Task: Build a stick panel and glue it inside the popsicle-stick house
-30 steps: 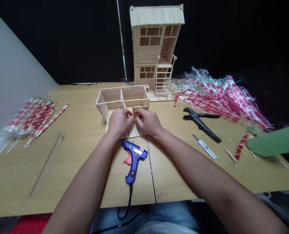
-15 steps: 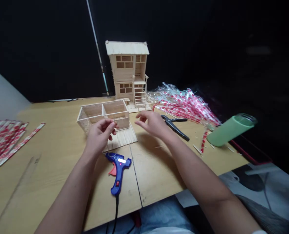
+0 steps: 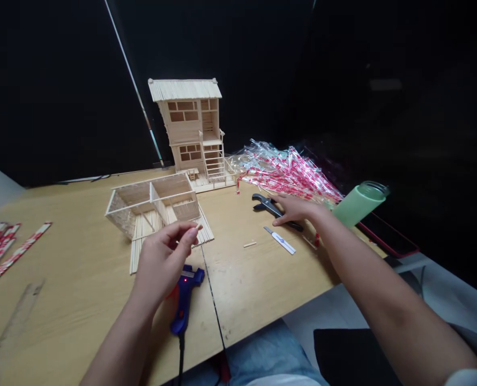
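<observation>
My left hand (image 3: 164,257) is closed in a pinch on a small piece of wooden stick (image 3: 199,227), held above the blue hot glue gun (image 3: 182,305). Just beyond it stands a roofless, box-like model room (image 3: 154,201) made of thin sticks. On the right, my right hand (image 3: 295,209) has its fingers spread over a black hand tool with two handles (image 3: 266,203), perhaps pliers or cutters. Whether the fingertips touch the tool I cannot tell. Close by lie a slim file or blade with a white handle (image 3: 282,241) and a short stick (image 3: 250,244).
A two-storey stick house (image 3: 190,123) stands at the back. Right of it is a heap of red-and-clear wrappers (image 3: 282,171). A green bottle (image 3: 359,203) and a phone (image 3: 391,236) are at the right edge; patterned strips (image 3: 17,252) lie left. The glue gun's cord (image 3: 181,359) hangs over the front edge.
My right hand has moved right, away from the model room to the black tool. My left hand keeps its pinch. The view has shifted, and the white-handled file or blade is now uncovered.
</observation>
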`<state>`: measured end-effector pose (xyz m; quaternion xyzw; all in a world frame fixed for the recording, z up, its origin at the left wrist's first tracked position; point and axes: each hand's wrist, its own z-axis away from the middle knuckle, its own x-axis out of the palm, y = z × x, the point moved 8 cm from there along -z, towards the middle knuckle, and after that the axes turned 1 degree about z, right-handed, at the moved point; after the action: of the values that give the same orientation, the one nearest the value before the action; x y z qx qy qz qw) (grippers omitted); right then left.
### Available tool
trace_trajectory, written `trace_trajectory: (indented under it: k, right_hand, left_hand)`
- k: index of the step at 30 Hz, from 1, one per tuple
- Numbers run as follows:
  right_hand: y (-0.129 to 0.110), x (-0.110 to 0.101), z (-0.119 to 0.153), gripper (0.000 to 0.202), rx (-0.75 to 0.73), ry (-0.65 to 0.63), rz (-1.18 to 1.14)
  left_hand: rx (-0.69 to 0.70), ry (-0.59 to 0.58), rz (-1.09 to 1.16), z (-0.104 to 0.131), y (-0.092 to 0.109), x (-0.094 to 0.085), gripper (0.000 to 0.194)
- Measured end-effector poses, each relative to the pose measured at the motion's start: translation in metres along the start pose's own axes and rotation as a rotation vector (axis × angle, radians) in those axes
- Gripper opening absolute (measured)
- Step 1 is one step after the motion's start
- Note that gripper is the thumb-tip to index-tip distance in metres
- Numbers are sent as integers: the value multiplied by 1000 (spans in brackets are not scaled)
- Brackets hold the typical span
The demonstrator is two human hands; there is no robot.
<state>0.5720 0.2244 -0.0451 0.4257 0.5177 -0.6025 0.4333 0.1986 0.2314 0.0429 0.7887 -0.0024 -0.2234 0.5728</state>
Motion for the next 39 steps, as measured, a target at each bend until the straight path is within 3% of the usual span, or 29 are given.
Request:
trace_trajectory:
  k: [5, 9, 12, 14, 17, 21, 28, 39]
  right_hand:
    - [-11, -7, 9, 74, -46, 108, 51]
    - [-25, -21, 24, 58, 107, 225, 106]
    - [-61, -31, 55, 42, 67, 349, -68]
    - [-91, -17, 82, 28, 7, 260, -390]
    - [-147, 23, 126, 24, -96, -48, -859]
    - [-182, 45, 165, 18, -101, -69, -967]
    - [-184, 38, 180, 12, -98, -16, -775]
    - [-184, 28, 184, 14, -102, -9, -644]
  left_hand:
    - [-48, 44, -35, 41, -3, 6, 22]
    - [-106, 38, 19, 64, -11, 34, 22]
    - [-182, -12, 150, 70, -10, 61, 20]
    - [-248, -31, 286, 71, -9, 74, 21]
    - [-279, -23, 391, 70, -5, 81, 23]
    - [-155, -28, 174, 70, 4, 76, 22]
    - [34, -61, -250, 71, 23, 75, 16]
    - [140, -52, -389, 70, 40, 80, 13]
